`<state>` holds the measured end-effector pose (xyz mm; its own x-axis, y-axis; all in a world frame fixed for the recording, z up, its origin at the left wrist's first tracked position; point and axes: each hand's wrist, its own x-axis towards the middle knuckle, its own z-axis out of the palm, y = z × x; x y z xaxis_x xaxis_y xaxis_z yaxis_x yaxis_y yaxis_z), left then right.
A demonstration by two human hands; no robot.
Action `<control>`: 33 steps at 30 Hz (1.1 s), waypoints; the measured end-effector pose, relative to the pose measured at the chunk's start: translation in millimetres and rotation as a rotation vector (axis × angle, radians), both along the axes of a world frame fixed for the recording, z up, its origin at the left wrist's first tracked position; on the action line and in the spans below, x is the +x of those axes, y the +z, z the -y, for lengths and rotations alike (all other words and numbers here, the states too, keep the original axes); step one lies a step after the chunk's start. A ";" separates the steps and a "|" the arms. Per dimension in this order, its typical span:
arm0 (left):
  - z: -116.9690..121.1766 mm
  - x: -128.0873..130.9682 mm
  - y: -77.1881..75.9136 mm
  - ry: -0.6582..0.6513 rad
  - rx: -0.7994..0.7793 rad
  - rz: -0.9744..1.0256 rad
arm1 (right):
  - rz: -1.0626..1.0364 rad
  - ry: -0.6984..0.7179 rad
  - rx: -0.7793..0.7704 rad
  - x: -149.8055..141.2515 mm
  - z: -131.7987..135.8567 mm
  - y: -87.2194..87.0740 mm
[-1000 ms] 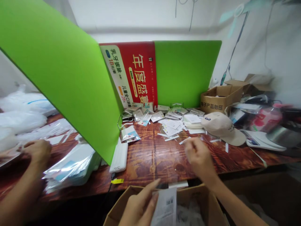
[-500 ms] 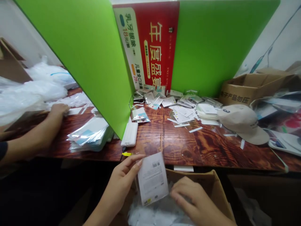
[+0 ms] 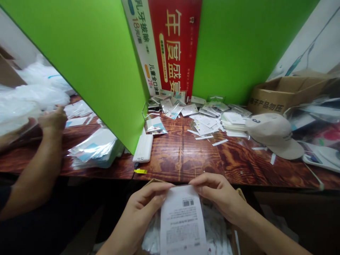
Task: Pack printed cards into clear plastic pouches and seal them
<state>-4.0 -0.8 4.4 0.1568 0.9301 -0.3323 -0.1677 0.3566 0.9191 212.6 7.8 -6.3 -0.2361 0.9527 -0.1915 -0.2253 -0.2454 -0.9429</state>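
Both my hands pinch the top edge of a white printed packet (image 3: 182,223) with a barcode, held low in front of me. My left hand (image 3: 145,205) grips its upper left corner, fingers closed on it. My right hand (image 3: 219,196) grips the upper right corner the same way. The packet hangs over a cardboard box (image 3: 240,196) filled with white plastic bags, below the front edge of the wooden table (image 3: 186,159).
Green divider panels (image 3: 87,60) and a red poster (image 3: 172,46) stand on the table. Several small packets (image 3: 207,118), a beige cap (image 3: 273,136), a white power bank (image 3: 143,148) and a cardboard box (image 3: 287,92) lie there. Another person's hand (image 3: 53,118) works at the left.
My right hand rose out of the box and took the packet's top right corner. The packet now hangs upright between both hands, closer to me.
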 end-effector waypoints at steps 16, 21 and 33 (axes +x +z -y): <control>3.8 -4.8 -0.3 -0.119 0.125 -0.179 | 0.087 0.003 0.138 13.0 34.3 -6.8; 2.3 4.9 7.5 -0.110 0.042 -0.098 | 0.101 0.070 0.191 21.5 36.9 7.2; 7.7 6.4 -26.7 -0.594 0.115 0.043 | 0.715 -0.228 0.661 17.9 23.3 3.5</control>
